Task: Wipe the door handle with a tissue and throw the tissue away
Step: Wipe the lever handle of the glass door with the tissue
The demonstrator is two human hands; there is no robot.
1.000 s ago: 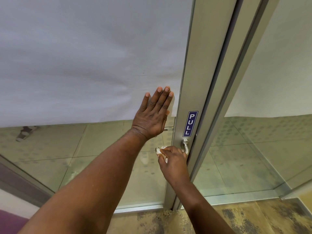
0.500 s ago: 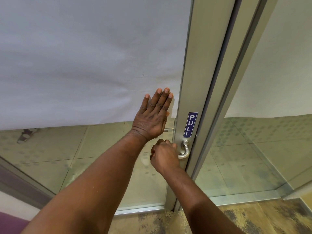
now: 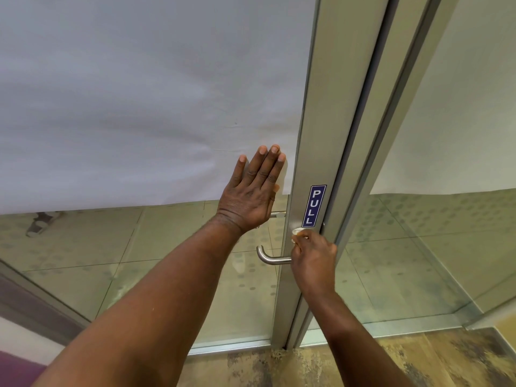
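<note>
Glass partition (image 3: 83, 275) across left and centre, upper part covered by white frosted film (image 3: 139, 93); clear lower band showing pale tiled floor (image 3: 167, 233) beyond; rows of small grey dots (image 3: 435, 216) on glass at right; brushed aluminium frame (image 3: 321, 121) running vertically, blue PULL sign (image 3: 314, 205) on it; mottled brown-and-tan carpet (image 3: 418, 358) at bottom; purple patch (image 3: 16, 370) lower left; even, soft light.

You stand in an office or commercial building: frosted glass door (image 3: 139, 107), aluminium frame (image 3: 321, 121), blue PULL sign (image 3: 314, 205), steel lever handle (image 3: 269, 256).
</note>
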